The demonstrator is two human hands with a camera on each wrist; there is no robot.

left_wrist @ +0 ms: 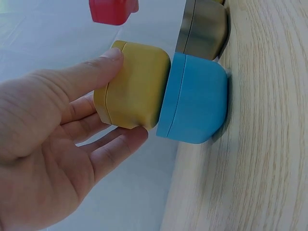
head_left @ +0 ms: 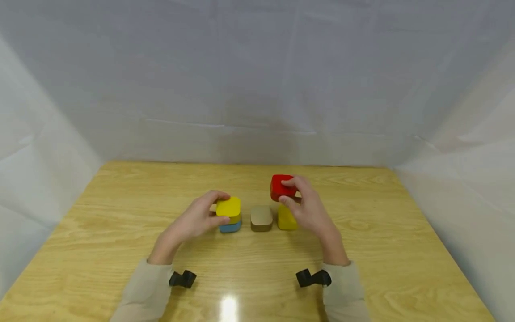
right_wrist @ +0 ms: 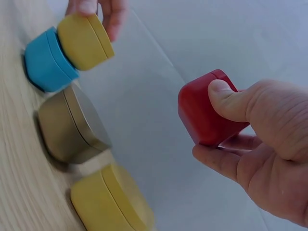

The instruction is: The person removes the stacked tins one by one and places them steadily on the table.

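My left hand pinches a yellow block that sits on top of a blue block on the wooden table; the thumb and fingers grip its sides. My right hand holds a red block in the air, above a second yellow block lying on the table. A brown block lies between the two stacks. In the right wrist view the red block is pinched between thumb and fingers, apart from the brown block and yellow block.
White fabric walls enclose the table at the back and both sides. Small black wrist cameras sit on both sleeves. Bare wood stretches left, right and in front of the blocks.
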